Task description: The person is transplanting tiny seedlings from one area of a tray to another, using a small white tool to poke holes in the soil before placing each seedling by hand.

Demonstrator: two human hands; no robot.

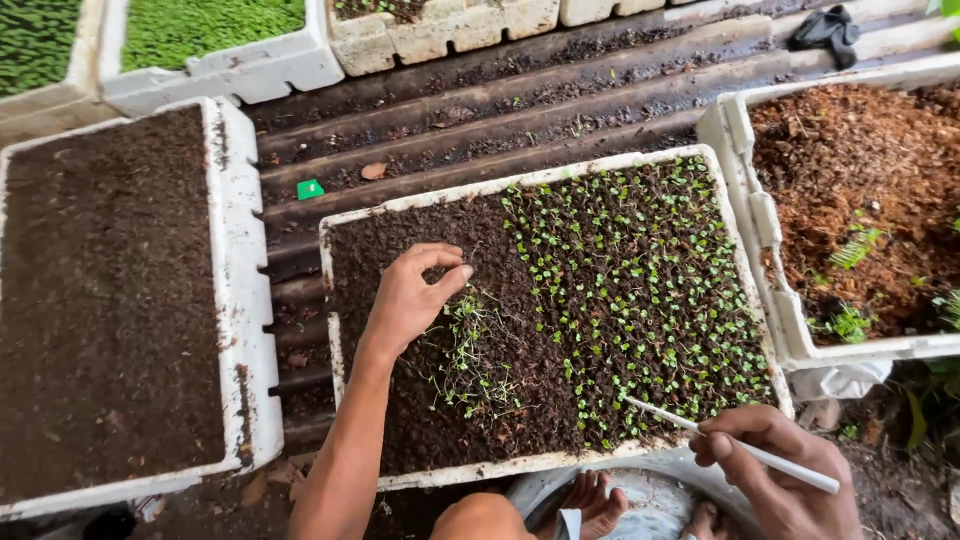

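Note:
A white foam tray (333,300) of dark soil lies in front of me. Its right half is planted with rows of small green seedlings (640,290). A loose bunch of uprooted seedlings (468,350) lies on the bare soil at the middle. My left hand (410,295) hovers over the soil, thumb and fingers pinched together at the bunch's top; whether a seedling is between them I cannot tell. My right hand (780,470) grips a thin white stick (700,428) at the tray's near right corner, its tip pointing into the planted rows.
A second foam tray (240,260) of bare soil sits at the left. A tray (745,190) of reddish coconut fibre stands at the right. More seedling trays (250,65) line the back. Corrugated sheet (520,110) lies beneath. A small green tag (310,188) rests on it. My bare feet (600,505) are below.

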